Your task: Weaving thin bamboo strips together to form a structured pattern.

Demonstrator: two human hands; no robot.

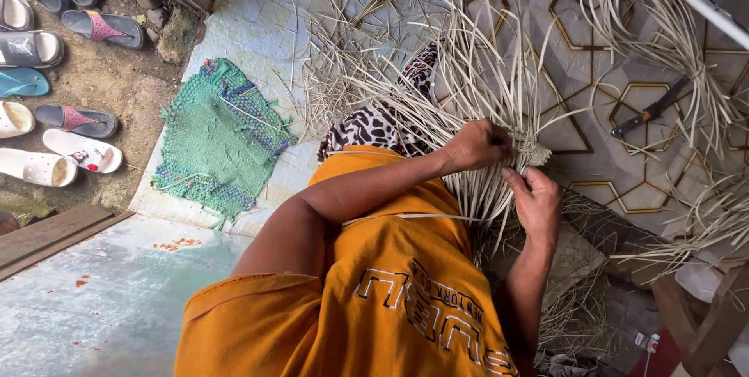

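Both hands working a bundle of pale reed strips on the tiled floor.

The reed strips (pixel 476 104) fan out over the patterned floor (pixel 593 151) before the seated person; the left hand (pixel 480 145) has its fingers closed on the strands, and the right hand (pixel 537 199) curls its fingers around the gathered bundle just beside it. A knife (pixel 649 110) lies well apart; a green mat (pixel 218 139) and sandals (pixel 47 73) sit beyond.

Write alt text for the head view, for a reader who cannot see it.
Seen from above, a person in an orange shirt works a bundle of pale reed strips, left hand and right hand gripping them. A knife lies on the patterned floor; a green mat and sandals lie at left.
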